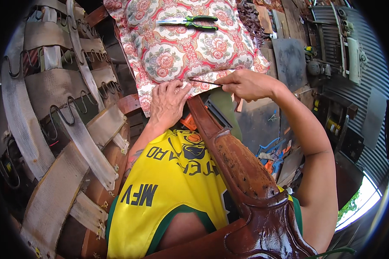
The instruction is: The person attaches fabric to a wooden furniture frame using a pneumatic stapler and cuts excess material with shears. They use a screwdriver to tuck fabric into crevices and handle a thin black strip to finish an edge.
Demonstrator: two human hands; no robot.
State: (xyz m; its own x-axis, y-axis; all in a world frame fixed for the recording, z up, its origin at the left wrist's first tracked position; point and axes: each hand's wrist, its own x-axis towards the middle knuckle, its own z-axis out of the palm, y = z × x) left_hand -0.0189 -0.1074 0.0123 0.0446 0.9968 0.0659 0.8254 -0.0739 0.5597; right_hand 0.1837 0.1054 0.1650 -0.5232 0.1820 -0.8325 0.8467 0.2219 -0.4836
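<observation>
A floral red-and-cream cushion point(190, 52) lies at the top centre, with green-handled pliers point(186, 23) resting on it. My left hand point(164, 105) rests on the near fabric edge, fingers apart and slightly bent, fingertips pressing the cloth. My right hand point(246, 85) is closed on a thin dark rod-like tool point(205, 82), whose far end meets the cushion's near seam just right of my left fingertips. A carved brown wooden arm of furniture point(235, 155) runs from below that edge toward me, over my yellow shirt.
Webbing straps with curved wire springs point(56, 95) fill the left side on a wooden frame point(110, 194). At the right are a grey board point(289, 60), a corrugated metal sheet point(367, 103), machinery point(320, 67) and scattered blue and orange tools point(270, 157).
</observation>
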